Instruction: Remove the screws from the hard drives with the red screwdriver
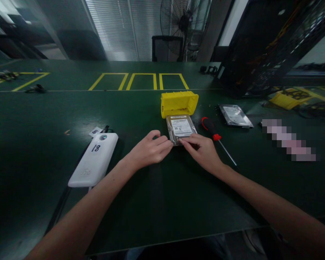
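Observation:
A silver hard drive (pixel 180 127) with a white label lies flat on the dark green table (pixel 157 202), just in front of a yellow plastic bin (pixel 179 102). My left hand (pixel 151 149) has its fingers curled and touches the drive's near left corner. My right hand (pixel 202 150) pinches the drive's near edge with thumb and fingertips. A screwdriver (pixel 216 138) with a red and black handle lies on the table just right of my right hand.
A second hard drive (pixel 234 115) lies further right. A white power bank (pixel 95 160) marked 18 lies at left with a cable. A black metal rack (pixel 271 43), a fan (pixel 184 25) and yellow floor-style markings (pixel 139 81) are behind.

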### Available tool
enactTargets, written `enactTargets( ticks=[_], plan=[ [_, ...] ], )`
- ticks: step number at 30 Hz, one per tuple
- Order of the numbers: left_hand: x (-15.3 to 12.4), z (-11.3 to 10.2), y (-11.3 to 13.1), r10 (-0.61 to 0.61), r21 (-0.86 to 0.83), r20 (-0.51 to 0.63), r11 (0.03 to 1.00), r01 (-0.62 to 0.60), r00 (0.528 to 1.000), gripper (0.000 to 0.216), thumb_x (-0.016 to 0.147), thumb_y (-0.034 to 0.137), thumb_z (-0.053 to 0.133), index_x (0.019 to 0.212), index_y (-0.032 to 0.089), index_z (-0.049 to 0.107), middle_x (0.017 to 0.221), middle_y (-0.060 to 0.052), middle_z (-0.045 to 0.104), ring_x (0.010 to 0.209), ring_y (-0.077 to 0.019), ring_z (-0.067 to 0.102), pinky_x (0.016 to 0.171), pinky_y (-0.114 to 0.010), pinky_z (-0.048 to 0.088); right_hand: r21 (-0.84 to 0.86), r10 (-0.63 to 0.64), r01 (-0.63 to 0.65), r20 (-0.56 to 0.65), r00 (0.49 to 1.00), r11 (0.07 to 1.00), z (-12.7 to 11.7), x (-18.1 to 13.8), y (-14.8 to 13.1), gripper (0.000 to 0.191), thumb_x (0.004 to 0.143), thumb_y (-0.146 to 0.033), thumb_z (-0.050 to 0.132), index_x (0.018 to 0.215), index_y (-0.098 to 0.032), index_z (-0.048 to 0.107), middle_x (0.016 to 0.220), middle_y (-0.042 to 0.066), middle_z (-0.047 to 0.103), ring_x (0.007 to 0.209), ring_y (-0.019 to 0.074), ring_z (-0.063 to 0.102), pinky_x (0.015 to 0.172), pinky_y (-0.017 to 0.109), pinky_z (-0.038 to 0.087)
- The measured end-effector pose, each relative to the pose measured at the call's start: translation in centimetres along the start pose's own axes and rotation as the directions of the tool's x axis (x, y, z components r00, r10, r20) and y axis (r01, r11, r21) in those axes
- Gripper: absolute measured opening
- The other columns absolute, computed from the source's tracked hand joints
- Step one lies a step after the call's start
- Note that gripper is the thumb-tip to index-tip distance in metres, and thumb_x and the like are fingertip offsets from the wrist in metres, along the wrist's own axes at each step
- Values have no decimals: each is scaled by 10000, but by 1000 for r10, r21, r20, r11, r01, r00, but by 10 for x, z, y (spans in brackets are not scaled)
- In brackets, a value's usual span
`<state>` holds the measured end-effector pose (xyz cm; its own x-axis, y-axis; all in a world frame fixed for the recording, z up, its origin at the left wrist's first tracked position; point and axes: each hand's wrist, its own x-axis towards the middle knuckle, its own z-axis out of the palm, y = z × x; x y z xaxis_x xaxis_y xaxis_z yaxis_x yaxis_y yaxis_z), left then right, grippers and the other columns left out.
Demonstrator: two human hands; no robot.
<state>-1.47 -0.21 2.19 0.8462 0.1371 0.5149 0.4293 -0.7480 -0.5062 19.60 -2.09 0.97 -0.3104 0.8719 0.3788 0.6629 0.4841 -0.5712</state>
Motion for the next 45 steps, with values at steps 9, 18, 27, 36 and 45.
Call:
enactTargets(
  ticks=[9,18,27,36,45],
  plan=[
    [-9,8,1,-169,-184,4,969,167,986,124,916,149,519,899,164,640,770,0,645,694,-116,541,761,-334,349,-370,115,-192,-219,969,909,-47,13,35,305,876,-352,501,1021,-169,698,775,64,591,741,191,541,658,340,451],
    [-10,8,0,-225,-283,52,931,231,973,156,909,177,526,934,164,680,777,-23,630,710,-129,535,778,-350,379,-466,429,-460,-178,886,756,-63,11,89,690,834,-588,430,1328,-110,470,1199,221,482,958,321,579,751,476,492],
    [-10,8,-1,-188,-254,52,947,195,981,167,919,188,509,925,178,676,767,-15,631,691,-122,524,777,-352,396,-422,465,-411,29,885,808,-62,15,99,647,846,-538,414,1297,-84,509,982,160,632,851,264,606,698,395,474],
    [-12,12,-2,-179,-235,26,955,181,983,149,915,177,517,924,186,665,758,-4,620,677,-114,512,781,-339,402,-287,466,-442,19,885,850,-66,21,78,587,798,-439,548,1257,-73,560,746,88,648,657,205,595,623,364,466],
    [-12,10,-3,-176,-270,29,946,177,984,149,907,181,528,905,172,677,757,-14,624,675,-119,517,785,-350,426,439,158,-47,-220,963,897,-85,56,4,332,870,-325,557,1187,-228,564,1078,60,647,867,154,636,677,270,532]
  ],
)
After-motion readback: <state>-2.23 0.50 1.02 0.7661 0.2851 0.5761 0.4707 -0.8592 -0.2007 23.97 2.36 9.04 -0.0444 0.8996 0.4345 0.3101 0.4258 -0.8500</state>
